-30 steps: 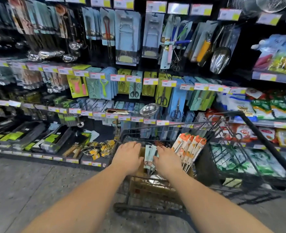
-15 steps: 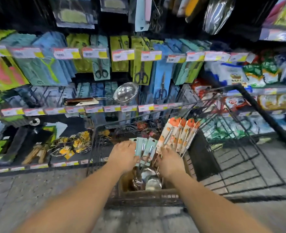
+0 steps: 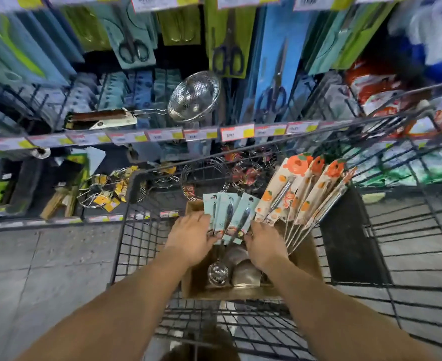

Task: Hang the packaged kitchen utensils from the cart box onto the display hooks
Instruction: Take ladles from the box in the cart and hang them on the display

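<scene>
A person's left hand (image 3: 191, 237) and right hand (image 3: 262, 247), fingers curled, are gathering teal-carded ladles (image 3: 229, 213) standing in the cardboard box (image 3: 305, 259) inside the cart (image 3: 134, 230); hanging is seemingly just beginning, orange-carded utensils (image 3: 305, 188) waiting alongside.

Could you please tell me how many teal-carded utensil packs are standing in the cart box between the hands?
3 show, fanned together in the cardboard box: left, middle, right. More may hide behind them.
</scene>
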